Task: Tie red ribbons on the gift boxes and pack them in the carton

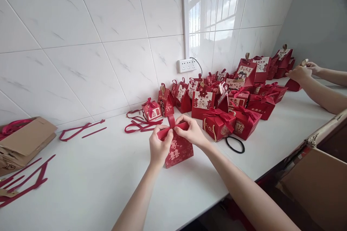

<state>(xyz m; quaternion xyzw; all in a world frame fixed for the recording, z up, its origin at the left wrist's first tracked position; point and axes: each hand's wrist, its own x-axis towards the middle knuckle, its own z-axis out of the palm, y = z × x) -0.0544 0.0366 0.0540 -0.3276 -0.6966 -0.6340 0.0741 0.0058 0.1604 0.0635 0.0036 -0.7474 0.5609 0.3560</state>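
Note:
A red gift box (pixel 182 153) with pale Chinese characters stands upright on the white table in front of me. From its top edge a red ribbon (pixel 171 120) rises in a loop. My left hand (pixel 160 145) pinches at the loop's base from the left, thumb and fingers closed. On the other side, my right hand (pixel 192 130) pinches the same spot, its thumb close to the left thumb. The fingers partly hide the top of the box and the ribbon's ends.
Many finished red boxes (pixel 203 103) crowd the table at the right. Loose ribbons (pixel 135 125) lie behind my left hand, more (pixel 35 184) at far left by a cardboard box (pixel 32 140). A black ring (pixel 235 151) lies near the front edge. Another person's hands (pixel 300 74) work at far right.

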